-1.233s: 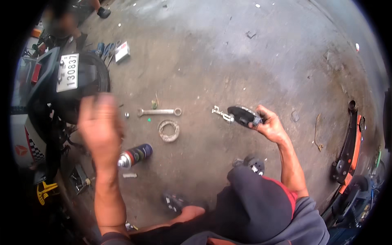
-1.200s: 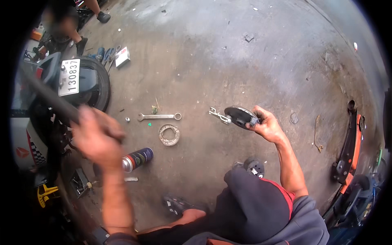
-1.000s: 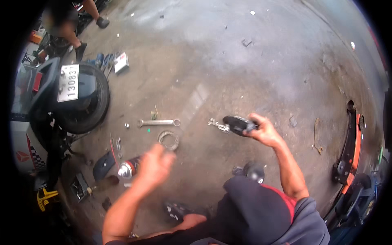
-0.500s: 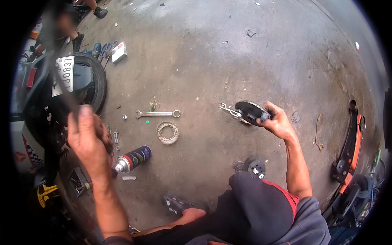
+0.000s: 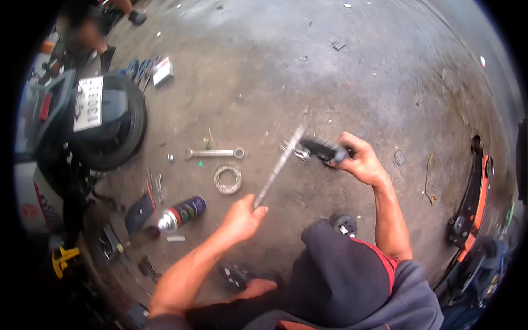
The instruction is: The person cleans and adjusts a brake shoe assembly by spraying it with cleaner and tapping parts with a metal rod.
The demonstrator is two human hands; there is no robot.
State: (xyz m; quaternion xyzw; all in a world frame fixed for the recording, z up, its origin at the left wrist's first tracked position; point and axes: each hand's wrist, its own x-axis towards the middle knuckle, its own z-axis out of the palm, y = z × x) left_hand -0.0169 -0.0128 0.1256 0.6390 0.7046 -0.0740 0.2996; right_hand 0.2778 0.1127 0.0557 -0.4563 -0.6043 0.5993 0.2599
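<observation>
My left hand (image 5: 241,221) is closed around a long, flat metal bar (image 5: 279,165), blurred by motion. The bar slants up and away, its far end beside the metal lever (image 5: 297,152) of a round black brake plate (image 5: 320,148). I cannot tell whether bar and lever touch. Gripping the plate's right edge, my right hand (image 5: 360,160) holds it tilted above the floor. On the floor to the left lie a combination wrench (image 5: 212,154), a pair of ring-shaped brake shoes (image 5: 227,191) and a spray can (image 5: 191,209) on its side.
A scooter with its rear wheel (image 5: 137,129) stands at the left. Beyond it are a white box (image 5: 163,71), tools and another person's legs. A black and orange part (image 5: 467,198) lies far right. My shoes (image 5: 345,223) rest on the floor.
My left hand has swung the bar from the far left down and rightward to the brake plate. The plate has tilted in my right hand, which has shifted slightly left.
</observation>
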